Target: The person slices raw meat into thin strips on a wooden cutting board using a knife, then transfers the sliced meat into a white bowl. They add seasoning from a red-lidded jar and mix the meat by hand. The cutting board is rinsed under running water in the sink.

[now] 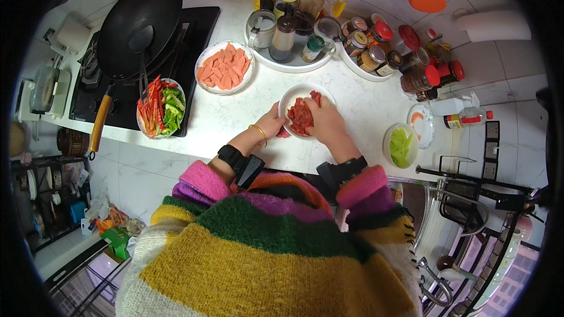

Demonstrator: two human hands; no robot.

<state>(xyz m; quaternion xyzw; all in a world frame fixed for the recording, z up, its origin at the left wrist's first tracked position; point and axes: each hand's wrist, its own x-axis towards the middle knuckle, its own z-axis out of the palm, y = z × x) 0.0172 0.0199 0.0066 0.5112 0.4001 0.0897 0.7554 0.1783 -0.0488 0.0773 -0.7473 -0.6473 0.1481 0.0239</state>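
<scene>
A white bowl (326, 89) stands on the pale counter before me, with sliced raw red meat (299, 116) inside. My left hand (271, 122) grips the bowl's left side, thumb near the rim and fingers around the outside. Down in the bowl, the fingers of my right hand (327, 121) are curled into the meat, and a few slices show above the fingertips. The undersides of the right fingers are partly hidden. Left of the bowl lies a plate (203, 88) of pink sausage slices (224, 68).
A black wok (128, 13) with a ladle sits on the gas hob (207, 22). Cut red and green peppers (163, 108) fill a dish at its edge. Trays (286, 68) of bottles and jars stand behind. At right are a bowl of green slices (401, 145) and a small plate (426, 134).
</scene>
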